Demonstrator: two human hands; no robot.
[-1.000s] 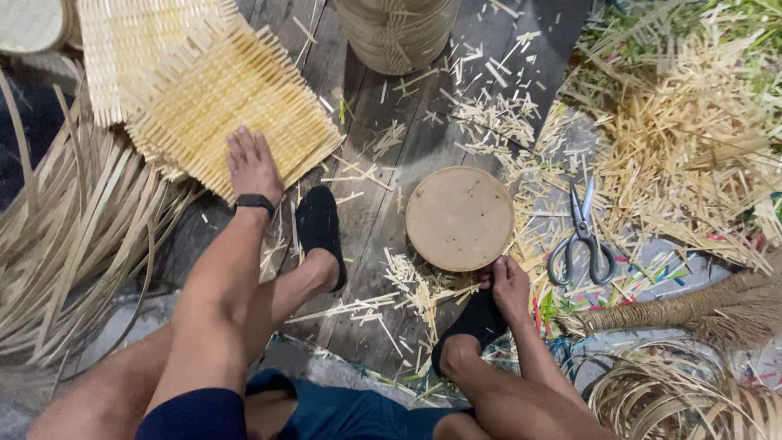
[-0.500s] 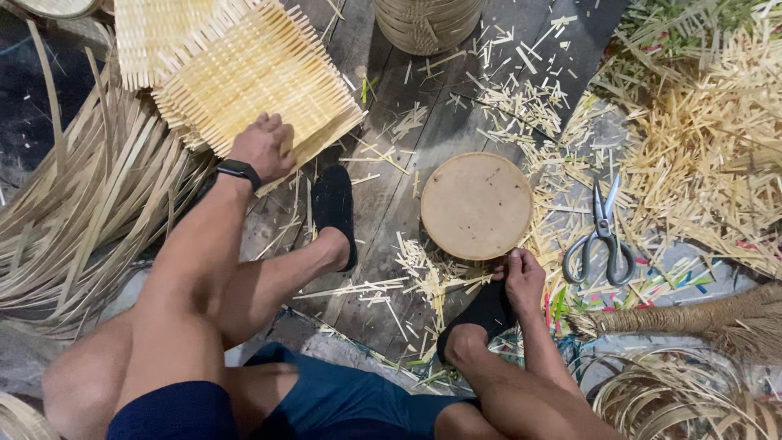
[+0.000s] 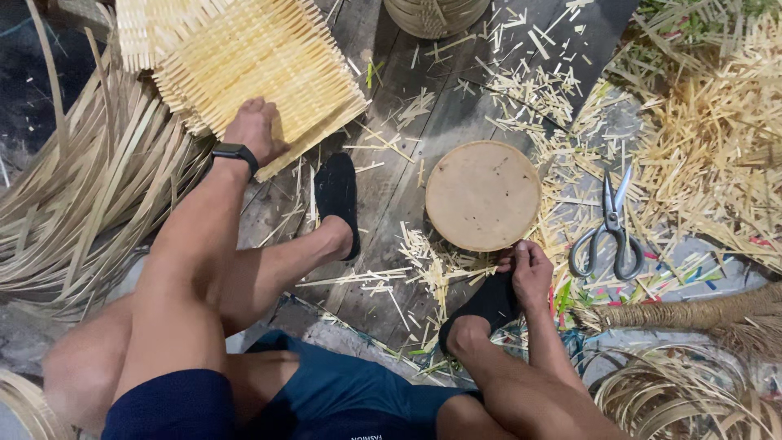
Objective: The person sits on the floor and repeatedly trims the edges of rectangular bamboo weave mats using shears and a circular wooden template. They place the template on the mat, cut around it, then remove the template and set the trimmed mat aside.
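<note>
Shifted a little since a second ago: woven mat (image 3: 244,73), now turned slightly and drawn toward the near side, with left hand (image 3: 257,130) no longer flat on top but curled over its near edge. Fingers closed on that edge, thumb side up, black watch (image 3: 235,152) on the wrist. Lying far left on the dark wooden floor (image 3: 391,187), partly over a second mat and beside long loose strips (image 3: 81,204).

Probably light and springy, stiff enough to lift by one side, yet open at the edges, so loose ends easy to bend or pull out. Better taken at the woven body just inside the border, not at the free tips.

Right hand (image 3: 529,273) resting low at the near rim of round wooden disc (image 3: 483,195), touching the toe of a black sock (image 3: 489,301); fingers bent, but cannot tell if anything pinched between them.

Just right of the disc, scissors (image 3: 607,224), blades pointing far. Further right, heap of short offcuts (image 3: 717,147). At the far edge, bottom of a basket (image 3: 436,15). Near right, thick rope (image 3: 692,314) and coiled strips (image 3: 684,399).
</note>
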